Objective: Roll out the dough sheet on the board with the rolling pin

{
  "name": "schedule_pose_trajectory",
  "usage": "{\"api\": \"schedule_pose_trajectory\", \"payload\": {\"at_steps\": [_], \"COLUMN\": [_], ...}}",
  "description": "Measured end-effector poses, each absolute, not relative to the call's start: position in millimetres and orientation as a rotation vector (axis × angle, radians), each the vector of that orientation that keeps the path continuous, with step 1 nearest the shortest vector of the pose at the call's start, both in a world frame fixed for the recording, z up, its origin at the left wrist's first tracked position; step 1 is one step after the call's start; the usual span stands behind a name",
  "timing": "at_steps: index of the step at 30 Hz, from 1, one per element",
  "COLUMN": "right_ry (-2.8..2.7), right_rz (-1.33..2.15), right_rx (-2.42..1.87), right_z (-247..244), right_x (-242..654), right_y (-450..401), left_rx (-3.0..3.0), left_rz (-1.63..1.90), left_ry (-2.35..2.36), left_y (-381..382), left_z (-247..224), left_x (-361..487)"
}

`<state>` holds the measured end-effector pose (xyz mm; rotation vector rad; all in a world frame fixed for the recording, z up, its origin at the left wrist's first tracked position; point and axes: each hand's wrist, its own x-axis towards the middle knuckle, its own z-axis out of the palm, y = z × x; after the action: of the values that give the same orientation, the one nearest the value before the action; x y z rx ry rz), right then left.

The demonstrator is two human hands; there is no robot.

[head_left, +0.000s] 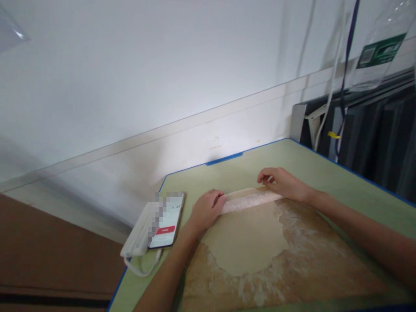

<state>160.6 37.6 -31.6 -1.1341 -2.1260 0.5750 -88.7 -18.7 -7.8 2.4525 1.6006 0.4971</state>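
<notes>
A thin, flat sheet of dough (245,242) with an uneven edge lies on a floured wooden board (312,268). Along its far edge runs a pale, flour-coated roll (250,201); whether a rolling pin is inside cannot be made out. My left hand (208,209) rests at the roll's left end, its fingers curled and close together. At the right end, my right hand (281,182) is curled with thumb and fingertips near each other, just above the roll's far side. Nothing plainly shows between its fingers.
Left of the board, a phone (169,221) with a lit screen lies beside a white device (139,236) with a looped strap. The green table (269,156) meets a white wall. Dark panels, hanging cords and a clear plastic bottle (377,56) are at the right.
</notes>
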Motion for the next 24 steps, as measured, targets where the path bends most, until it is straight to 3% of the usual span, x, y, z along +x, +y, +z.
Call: {"api": "schedule_pose_trajectory", "payload": {"at_steps": [8, 14, 20, 24], "right_ry": [-2.198, -2.431, -2.663, -2.665], "right_rz": [0.632, 0.375, 0.466, 0.435], "right_rx": [-1.133, -0.973, -0.883, -0.972], "right_z": [-27, -28, -27, -26], "right_x": [161, 166, 169, 168], "right_y": [36, 35, 32, 32], "left_rx": [2.475, 2.526, 2.527, 2.502], "left_rz": [0.472, 0.38, 0.14, 0.189], "left_ry": [1.714, 1.542, 1.439, 1.498], "left_y": [-20, -19, -28, -30], "left_z": [-6, -3, 6, 6], "left_x": [-85, -89, -91, -87]}}
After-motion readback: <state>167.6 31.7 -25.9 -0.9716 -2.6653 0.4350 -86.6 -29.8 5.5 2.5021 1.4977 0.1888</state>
